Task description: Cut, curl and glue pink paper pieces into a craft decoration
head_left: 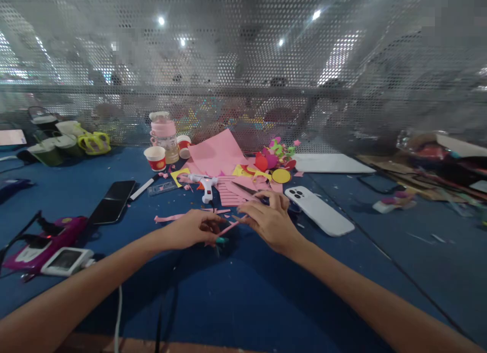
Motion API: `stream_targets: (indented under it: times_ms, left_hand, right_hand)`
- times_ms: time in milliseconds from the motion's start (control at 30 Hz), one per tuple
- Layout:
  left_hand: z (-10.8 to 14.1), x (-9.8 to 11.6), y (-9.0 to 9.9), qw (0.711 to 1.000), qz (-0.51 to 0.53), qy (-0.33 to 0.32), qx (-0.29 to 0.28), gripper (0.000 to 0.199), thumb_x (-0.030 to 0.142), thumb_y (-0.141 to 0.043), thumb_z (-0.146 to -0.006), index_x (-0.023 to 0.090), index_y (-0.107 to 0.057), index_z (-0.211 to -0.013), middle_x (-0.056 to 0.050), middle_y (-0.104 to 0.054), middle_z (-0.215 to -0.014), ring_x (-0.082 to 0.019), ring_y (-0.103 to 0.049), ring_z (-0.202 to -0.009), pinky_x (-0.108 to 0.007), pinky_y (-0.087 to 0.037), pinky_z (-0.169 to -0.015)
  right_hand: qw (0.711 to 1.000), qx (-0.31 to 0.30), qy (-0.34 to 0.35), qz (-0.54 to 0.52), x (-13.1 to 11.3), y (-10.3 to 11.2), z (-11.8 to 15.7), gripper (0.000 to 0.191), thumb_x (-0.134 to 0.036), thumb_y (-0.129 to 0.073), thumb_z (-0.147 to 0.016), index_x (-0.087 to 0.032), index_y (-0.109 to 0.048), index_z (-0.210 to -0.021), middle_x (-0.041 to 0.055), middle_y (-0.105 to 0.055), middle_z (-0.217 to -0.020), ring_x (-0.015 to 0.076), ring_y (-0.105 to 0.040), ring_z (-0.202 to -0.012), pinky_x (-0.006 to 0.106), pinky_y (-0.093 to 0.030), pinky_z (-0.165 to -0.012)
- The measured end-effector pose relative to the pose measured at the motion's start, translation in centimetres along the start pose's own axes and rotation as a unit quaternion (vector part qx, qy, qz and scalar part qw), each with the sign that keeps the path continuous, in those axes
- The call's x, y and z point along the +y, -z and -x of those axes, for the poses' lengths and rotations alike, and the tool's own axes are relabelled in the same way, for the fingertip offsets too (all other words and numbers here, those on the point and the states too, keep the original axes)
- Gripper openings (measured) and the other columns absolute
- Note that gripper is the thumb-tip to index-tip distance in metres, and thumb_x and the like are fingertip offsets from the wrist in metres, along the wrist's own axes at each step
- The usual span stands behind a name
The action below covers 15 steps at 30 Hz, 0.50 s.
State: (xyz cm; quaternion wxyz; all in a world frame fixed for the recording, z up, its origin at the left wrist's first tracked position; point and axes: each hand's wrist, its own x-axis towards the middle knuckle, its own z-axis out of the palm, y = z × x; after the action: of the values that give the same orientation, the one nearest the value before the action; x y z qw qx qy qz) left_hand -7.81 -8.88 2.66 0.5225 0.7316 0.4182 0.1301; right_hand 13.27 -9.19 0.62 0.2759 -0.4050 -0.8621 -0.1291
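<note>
A narrow pink paper strip (233, 226) runs slantwise between my two hands above the blue table. My left hand (192, 228) is closed in a pinch on its lower end. Beside those fingertips is a small teal piece (222, 240), too blurred to name. My right hand (271, 222) grips the strip's upper end between thumb and fingers. Scissors (243, 187) lie just behind my right hand, their handles partly hidden by it. A lined pink sheet (229, 193) and a white glue gun (206, 185) lie beyond my hands. Another pink strip (167, 218) rests behind my left wrist.
On the right lies a white phone (320, 211); a black phone (113, 203) lies left. A purple power strip (47, 244) with cables is at far left. Paper cups (155, 159), a bottle (164, 135) and colourful paper cutouts (272, 157) stand or lie before a perforated metal screen (236, 64).
</note>
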Motion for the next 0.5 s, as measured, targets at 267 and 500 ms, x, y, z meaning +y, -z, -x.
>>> stream_targets:
  times_ms: [267,500]
  left_hand:
    - [-0.2,0.1,0.2,0.994,0.008,-0.011,0.107,0.040,0.017,-0.058,-0.065,0.013,-0.054,-0.105,-0.006,-0.065,-0.086,-0.016,-0.061,-0.079,-0.031,-0.048,-0.072]
    - [1.3,-0.4,-1.5,0.960,-0.215,-0.070,0.162,0.063,0.024,-0.058,-0.070,0.018,-0.032,-0.126,-0.010,-0.050,-0.123,-0.021,-0.044,-0.115,-0.040,-0.033,-0.097]
  right_hand:
    - [0.994,-0.057,-0.071,-0.054,0.7,-0.7,-0.1,0.037,-0.042,-0.038,-0.083,-0.016,-0.053,-0.060,0.0023,-0.056,-0.063,0.0207,-0.040,-0.077,0.032,-0.024,-0.069]
    - [0.986,-0.125,-0.096,-0.057,1.0,-1.8,0.5,0.039,-0.042,-0.032,-0.086,-0.018,-0.052,-0.063,0.0008,-0.056,-0.067,0.0190,-0.039,-0.074,0.031,-0.022,-0.067]
